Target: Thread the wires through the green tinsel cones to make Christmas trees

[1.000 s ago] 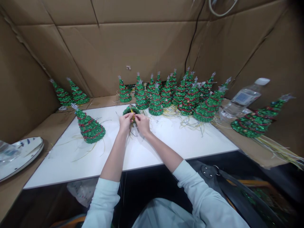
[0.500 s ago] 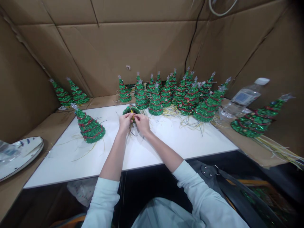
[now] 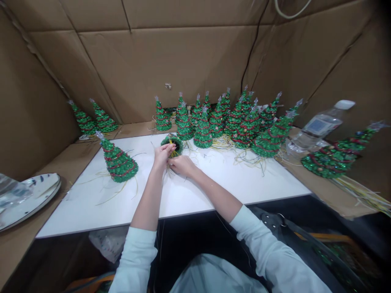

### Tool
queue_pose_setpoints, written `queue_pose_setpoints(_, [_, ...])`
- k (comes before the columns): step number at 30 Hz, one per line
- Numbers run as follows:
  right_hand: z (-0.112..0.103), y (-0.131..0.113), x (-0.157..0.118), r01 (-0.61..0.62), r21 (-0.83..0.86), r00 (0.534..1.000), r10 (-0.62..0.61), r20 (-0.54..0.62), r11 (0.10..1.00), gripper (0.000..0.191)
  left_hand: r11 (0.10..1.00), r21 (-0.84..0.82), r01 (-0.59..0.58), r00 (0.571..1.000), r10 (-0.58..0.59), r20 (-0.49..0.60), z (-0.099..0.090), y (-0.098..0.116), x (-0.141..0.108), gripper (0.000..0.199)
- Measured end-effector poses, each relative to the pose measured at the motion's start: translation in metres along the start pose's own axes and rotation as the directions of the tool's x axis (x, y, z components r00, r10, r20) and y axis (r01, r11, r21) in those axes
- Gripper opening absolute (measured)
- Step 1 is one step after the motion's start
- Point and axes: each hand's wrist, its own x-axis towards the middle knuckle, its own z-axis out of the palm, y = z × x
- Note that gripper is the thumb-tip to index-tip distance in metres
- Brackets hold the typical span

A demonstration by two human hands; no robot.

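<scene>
Your left hand [image 3: 164, 154] is pinching yellow strands [image 3: 174, 154] at the open, hollow base of a green beaded piece [image 3: 176, 141]. That piece is lying at the far edge of the white board [image 3: 214, 179], left of centre, with its opening facing you. Your right hand [image 3: 183, 166] is working just on the near side of the opening, its fingers bending inward; whether they are closed on a strand, I cannot tell.

To the left, a beaded tree with red garlands [image 3: 120, 162] is standing on the board, and two more trees [image 3: 104, 118] are sitting beyond it at the far left. A crowd of similar trees [image 3: 204, 132] is filling the far side from centre to right, with loose strands [image 3: 224, 142] lying among them. A clear bottle [image 3: 319, 124] is leaning at the right, and another tree [image 3: 332, 156] is tilting just beside it. At the left edge, a plate [image 3: 33, 201] is resting on cardboard [image 3: 69, 162].
</scene>
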Motion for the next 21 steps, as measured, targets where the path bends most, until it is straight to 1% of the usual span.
queue_pose_setpoints(2, [0.001, 0.000, 0.002, 0.015, 0.002, 1.000, -0.015, -0.013, 1.000, 0.025, 1.000, -0.011, 0.005, 1.000, -0.005, -0.004, 0.000, 0.001, 0.000, 0.008])
queue_pose_setpoints(4, [-0.002, 0.004, 0.002, 0.006, 0.057, 0.999, -0.004, -0.042, 0.998, 0.022, 1.000, -0.013, -0.002, 1.000, 0.002, 0.001, 0.000, 0.001, 0.000, 0.008])
queue_pose_setpoints(6, [-0.006, 0.012, 0.001, -0.003, 0.166, 0.996, 0.018, -0.089, 0.986, 0.019, 1.000, -0.003, -0.016, 1.000, 0.016, 0.009, -0.001, 0.002, -0.001, 0.009])
queue_pose_setpoints(8, [-0.007, 0.019, 0.001, -0.009, 0.342, 0.986, 0.065, -0.153, 0.940, 0.015, 1.000, 0.012, -0.027, 1.000, 0.027, 0.016, -0.001, 0.002, 0.000, 0.012])
queue_pose_setpoints(9, [-0.007, 0.021, 0.001, -0.014, 0.456, 0.975, 0.114, -0.193, 0.890, 0.012, 1.000, 0.019, -0.025, 1.000, 0.025, 0.019, -0.001, 0.002, 0.000, 0.014])
queue_pose_setpoints(10, [-0.006, 0.022, 0.003, -0.019, 0.581, 0.956, 0.184, -0.228, 0.814, 0.011, 0.999, 0.023, -0.022, 1.000, 0.021, 0.021, -0.001, 0.001, 0.000, 0.016])
queue_pose_setpoints(11, [-0.003, 0.021, 0.005, -0.021, 0.704, 0.930, 0.273, -0.248, 0.710, 0.013, 0.999, 0.022, -0.023, 1.000, 0.023, 0.019, -0.001, 0.000, 0.001, 0.017])
queue_pose_setpoints(12, [-0.001, 0.020, 0.008, -0.020, 0.810, 0.897, 0.368, -0.245, 0.587, 0.016, 0.999, 0.018, -0.032, 0.999, 0.032, 0.013, -0.001, -0.002, 0.002, 0.018])
queue_pose_setpoints(14, [0.004, 0.013, 0.014, -0.014, 0.937, 0.822, 0.537, -0.188, 0.350, 0.025, 0.998, 0.005, -0.068, 0.998, 0.068, -0.003, 0.000, -0.006, 0.003, 0.018])
queue_pose_setpoints(15, [0.007, 0.009, 0.017, -0.016, 0.963, 0.782, 0.604, -0.155, 0.268, 0.028, 0.996, -0.002, -0.087, 0.996, 0.087, -0.012, 0.001, -0.008, 0.004, 0.018])
queue_pose_setpoints(16, [0.009, 0.005, 0.020, -0.022, 0.975, 0.737, 0.662, -0.132, 0.220, 0.031, 0.995, -0.009, -0.099, 0.995, 0.099, -0.023, 0.001, -0.011, 0.005, 0.018])
queue_pose_setpoints(17, [0.010, 0.002, 0.022, -0.029, 0.978, 0.690, 0.712, -0.130, 0.207, 0.032, 0.995, -0.013, -0.102, 0.994, 0.102, -0.035, 0.002, -0.012, 0.006, 0.017])
queue_pose_setpoints(18, [0.011, -0.001, 0.024, -0.037, 0.973, 0.643, 0.751, -0.150, 0.226, 0.031, 0.995, -0.013, -0.100, 0.994, 0.099, -0.049, 0.002, -0.014, 0.006, 0.017])
queue_pose_setpoints(19, [0.011, -0.002, 0.024, -0.051, 0.961, 0.601, 0.776, -0.189, 0.273, 0.029, 0.995, -0.010, -0.095, 0.993, 0.094, -0.064, 0.003, -0.015, 0.006, 0.016])
queue_pose_setpoints(20, [0.011, -0.003, 0.024, -0.074, 0.937, 0.570, 0.786, -0.241, 0.341, 0.026, 0.996, -0.004, -0.090, 0.993, 0.089, -0.076, 0.004, -0.015, 0.006, 0.016])
queue_pose_setpoints(21, [0.011, -0.003, 0.023, -0.105, 0.900, 0.554, 0.776, -0.301, 0.424, 0.023, 0.996, 0.006, -0.085, 0.993, 0.085, -0.081, 0.004, -0.015, 0.005, 0.015])
